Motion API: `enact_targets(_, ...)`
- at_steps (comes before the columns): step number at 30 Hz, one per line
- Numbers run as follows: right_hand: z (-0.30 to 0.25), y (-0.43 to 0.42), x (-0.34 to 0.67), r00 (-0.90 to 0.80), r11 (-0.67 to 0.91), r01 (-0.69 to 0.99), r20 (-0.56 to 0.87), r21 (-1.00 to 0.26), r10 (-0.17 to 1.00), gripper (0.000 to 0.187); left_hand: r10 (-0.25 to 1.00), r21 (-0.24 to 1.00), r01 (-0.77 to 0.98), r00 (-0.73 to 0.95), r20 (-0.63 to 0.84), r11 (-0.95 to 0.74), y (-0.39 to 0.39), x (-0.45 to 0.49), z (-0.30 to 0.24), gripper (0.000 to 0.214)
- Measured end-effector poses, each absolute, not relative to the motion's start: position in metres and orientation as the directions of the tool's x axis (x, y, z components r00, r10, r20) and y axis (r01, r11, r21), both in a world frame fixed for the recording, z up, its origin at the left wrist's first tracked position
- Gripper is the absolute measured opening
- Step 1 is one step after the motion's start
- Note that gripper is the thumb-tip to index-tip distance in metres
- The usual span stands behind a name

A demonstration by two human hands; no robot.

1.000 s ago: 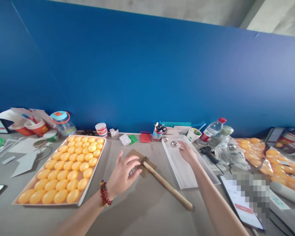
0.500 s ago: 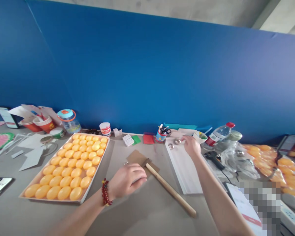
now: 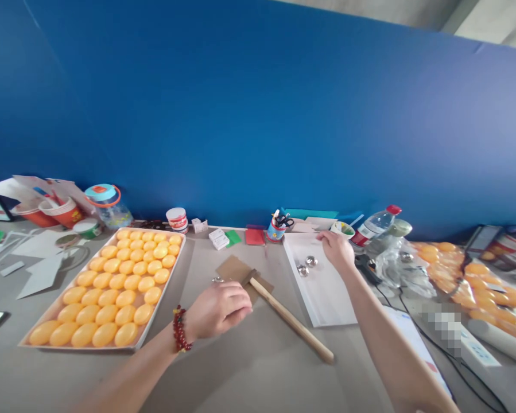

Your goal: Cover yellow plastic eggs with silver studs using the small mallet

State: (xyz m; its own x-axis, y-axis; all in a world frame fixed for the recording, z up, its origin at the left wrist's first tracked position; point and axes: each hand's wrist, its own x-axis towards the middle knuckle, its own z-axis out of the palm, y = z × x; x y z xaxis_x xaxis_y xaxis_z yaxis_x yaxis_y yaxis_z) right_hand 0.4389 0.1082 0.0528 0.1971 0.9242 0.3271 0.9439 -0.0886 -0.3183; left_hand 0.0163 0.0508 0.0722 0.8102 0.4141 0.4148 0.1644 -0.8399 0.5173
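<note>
My left hand hovers low over the table in front of a brown cardboard piece. Its fingers are curled closed, and whatever they may hold is hidden. Just behind it lies a small shiny metal piece. A hammer with a wooden handle rests with its head on the cardboard. At the far right of a shallow white tray, my right hand has its fingers closed at the back rim, fingertips partly hidden. Inside the tray sit two silver round metal pieces, like bells.
A box of orange balls stands on the left. Along the blue partition are a blue-lidded jug, a pen cup and a plastic bottle. Bagged orange balls, a power strip and cables lie on the right.
The two silver pieces have shifted nearer to me inside the tray. My right hand has moved off them to the tray's back rim. My left hand has barely moved; the view has turned slightly.
</note>
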Motion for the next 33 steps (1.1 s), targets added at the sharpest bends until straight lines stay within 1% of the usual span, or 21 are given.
enact_targets(4, 0.048, 0.092, 0.432, -0.033, 0.093, 0.912, 0.155, -0.399, 0.987, 0.027, 0.393, 0.518, 0.148, 0.827, 0.402, -0.842, 0.049, 0.017, 0.073, 0.018)
enact_targets(7, 0.045, 0.072, 0.425, -0.117, 0.13, 0.878, 0.056, -0.461, 0.992, 0.029, 0.398, 0.516, 0.154, 0.823, 0.405, -0.843, 0.048, 0.015, 0.076, 0.02)
enact_targets(10, 0.048, 0.048, 0.426, -0.088, 0.085, 0.87, 0.016, -0.485, 0.996, 0.035, 0.406, 0.52, 0.162, 0.822, 0.399, -0.838, 0.048, 0.014, 0.078, 0.021)
enact_targets(14, 0.057, 0.015, 0.437, 0.052, -0.036, 0.878, 0.021, -0.477, 0.998, 0.037, 0.397, 0.52, 0.159, 0.832, 0.388, -0.84, 0.048, 0.013, 0.079, 0.02)
enact_targets(17, 0.059, -0.006, 0.445, 0.146, -0.137, 0.85, -0.021, -0.51, 0.989, 0.038, 0.391, 0.516, 0.158, 0.837, 0.382, -0.842, 0.048, 0.013, 0.079, 0.02)
enact_targets(19, 0.058, -0.017, 0.446, 0.155, -0.148, 0.829, -0.033, -0.539, 0.987, 0.039, 0.385, 0.508, 0.156, 0.838, 0.386, -0.847, 0.048, 0.013, 0.08, 0.02)
enact_targets(23, 0.055, -0.027, 0.442, 0.099, -0.103, 0.806, -0.039, -0.583, 0.994, 0.041, 0.382, 0.501, 0.156, 0.839, 0.387, -0.851, 0.048, 0.014, 0.08, 0.019)
enact_targets(25, 0.054, -0.029, 0.44, 0.139, -0.153, 0.821, -0.067, -0.55, 0.988, 0.043, 0.382, 0.502, 0.156, 0.839, 0.388, -0.851, 0.048, 0.014, 0.081, 0.019)
enact_targets(28, 0.049, -0.034, 0.44, 0.23, -0.255, 0.873, -0.11, -0.415, 0.967, 0.051, 0.387, 0.501, 0.164, 0.839, 0.383, -0.85, 0.047, 0.012, 0.083, 0.018)
enact_targets(29, 0.047, -0.036, 0.44, 0.235, -0.264, 0.886, -0.123, -0.38, 0.964, 0.054, 0.388, 0.498, 0.167, 0.839, 0.382, -0.851, 0.048, 0.012, 0.084, 0.018)
enact_targets(31, 0.042, -0.039, 0.439, 0.206, -0.244, 0.901, -0.139, -0.36, 0.969, 0.057, 0.389, 0.494, 0.17, 0.838, 0.383, -0.852, 0.048, 0.01, 0.085, 0.018)
enact_targets(33, 0.038, -0.042, 0.436, 0.173, -0.21, 0.91, -0.133, -0.358, 0.976, 0.053, 0.39, 0.492, 0.171, 0.835, 0.387, -0.853, 0.049, 0.009, 0.087, 0.018)
